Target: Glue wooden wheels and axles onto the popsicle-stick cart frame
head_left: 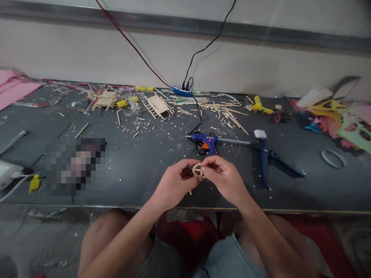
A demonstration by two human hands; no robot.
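Observation:
My left hand (174, 183) and my right hand (222, 178) meet above the front of the dark table (130, 162). Between their fingertips they pinch a small pale wooden ring-shaped piece (197, 169) made of thin sticks. A short stick hangs below it near the left thumb. Just beyond the hands lies a blue hot glue gun (206, 140) on its side, nozzle pointing left, with a red light showing and a black cord running back.
Blue-handled cutters (265, 158) lie to the right. Loose wooden sticks (226, 110), two small stick models (158, 105), yellow glue tubes (127, 101) and a blue power strip (182, 91) sit along the back. Coloured foam cutouts (342, 119) are far right; a pixelated patch (75, 164) is on the left.

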